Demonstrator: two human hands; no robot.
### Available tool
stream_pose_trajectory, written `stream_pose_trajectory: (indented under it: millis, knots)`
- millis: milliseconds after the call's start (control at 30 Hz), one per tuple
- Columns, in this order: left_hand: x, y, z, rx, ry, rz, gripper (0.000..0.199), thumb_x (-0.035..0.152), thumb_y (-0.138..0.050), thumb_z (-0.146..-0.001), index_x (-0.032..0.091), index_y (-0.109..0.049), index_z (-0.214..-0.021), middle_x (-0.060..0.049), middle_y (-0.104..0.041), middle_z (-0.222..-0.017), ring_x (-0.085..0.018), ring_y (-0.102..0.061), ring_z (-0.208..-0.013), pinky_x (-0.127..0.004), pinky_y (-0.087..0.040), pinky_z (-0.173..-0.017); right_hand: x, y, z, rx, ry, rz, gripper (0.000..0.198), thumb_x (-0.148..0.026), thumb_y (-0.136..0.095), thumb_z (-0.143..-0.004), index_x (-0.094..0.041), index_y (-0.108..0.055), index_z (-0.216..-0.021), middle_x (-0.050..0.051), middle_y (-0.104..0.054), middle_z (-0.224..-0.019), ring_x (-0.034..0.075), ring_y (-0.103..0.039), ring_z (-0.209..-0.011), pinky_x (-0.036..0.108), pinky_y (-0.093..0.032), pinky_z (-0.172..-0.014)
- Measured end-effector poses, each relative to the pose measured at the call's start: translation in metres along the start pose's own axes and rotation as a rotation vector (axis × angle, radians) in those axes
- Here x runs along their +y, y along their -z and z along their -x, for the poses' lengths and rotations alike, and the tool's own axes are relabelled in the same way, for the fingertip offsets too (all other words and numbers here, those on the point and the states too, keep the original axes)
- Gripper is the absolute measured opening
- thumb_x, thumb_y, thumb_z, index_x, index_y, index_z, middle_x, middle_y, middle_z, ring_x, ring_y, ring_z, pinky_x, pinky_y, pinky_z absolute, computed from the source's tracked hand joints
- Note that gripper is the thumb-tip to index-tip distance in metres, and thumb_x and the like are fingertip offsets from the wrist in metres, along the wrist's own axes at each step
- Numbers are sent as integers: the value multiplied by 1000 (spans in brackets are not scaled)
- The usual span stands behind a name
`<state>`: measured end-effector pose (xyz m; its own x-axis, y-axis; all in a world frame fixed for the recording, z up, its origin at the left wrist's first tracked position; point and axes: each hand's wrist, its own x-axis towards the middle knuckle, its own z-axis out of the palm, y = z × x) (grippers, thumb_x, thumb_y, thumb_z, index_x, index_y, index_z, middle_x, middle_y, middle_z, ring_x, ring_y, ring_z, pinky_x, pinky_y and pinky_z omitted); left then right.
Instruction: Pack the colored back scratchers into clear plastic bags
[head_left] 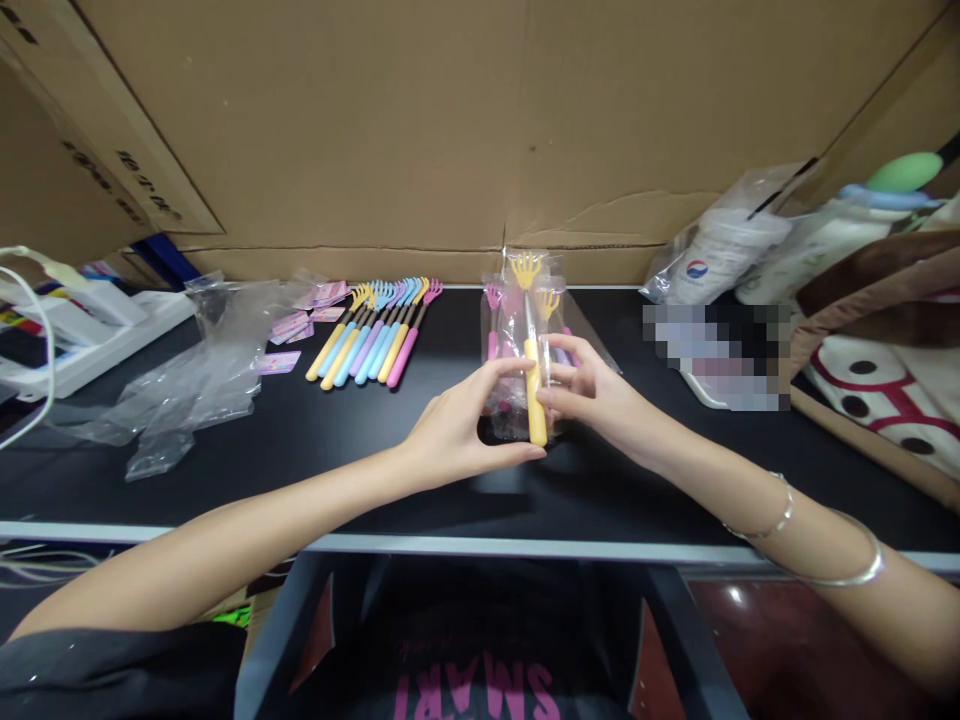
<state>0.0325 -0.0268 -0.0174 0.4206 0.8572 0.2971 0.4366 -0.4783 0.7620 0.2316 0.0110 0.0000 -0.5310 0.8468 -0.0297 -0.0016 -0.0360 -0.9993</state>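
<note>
A yellow back scratcher (535, 395), its hand-shaped head upward, stands nearly upright between my two hands, and clear plastic wraps its upper part. My left hand (461, 415) has its fingertips on the handle's left side and its thumb at the bottom end. From the right, my right hand (589, 385) pinches the handle. Behind them lie more back scratchers in clear bags, pink (492, 320) and yellow (550, 303) heads showing; my hands partly hide them. Left of these, several loose back scratchers (371, 340) in yellow, blue, purple and pink lie side by side.
Clear plastic bags (202, 360) and pink printed cards (289, 328) lie on the left of the black table (360, 450). A white power strip (105, 345) is at far left. On the right stand a bagged cup (720, 255), a bottle (817, 245) and a cloth bag (885, 390). Cardboard (420, 130) walls the back.
</note>
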Motion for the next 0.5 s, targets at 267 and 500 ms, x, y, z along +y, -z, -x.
stream_pose_trajectory:
  millis: [267, 500]
  knots:
    - [-2, 3, 0, 55, -31, -228, 65, 53, -71, -76, 32, -43, -131, 0, -61, -127, -21, -61, -109, -33, -51, -85, -1, 6, -1, -3, 141, 175, 67, -39, -75, -74, -27, -28, -120, -6, -61, -82, 13, -63, -60, 28, -53, -58]
    - [-2, 7, -6, 56, -16, -252, 54, 52, -67, -81, 30, -49, -127, 1, -63, -122, -18, -62, -101, -30, -49, -83, 6, 16, -9, 32, 212, 307, 54, -43, -71, -76, -24, -40, -116, -3, -61, -80, 15, -64, -72, 28, -50, -62]
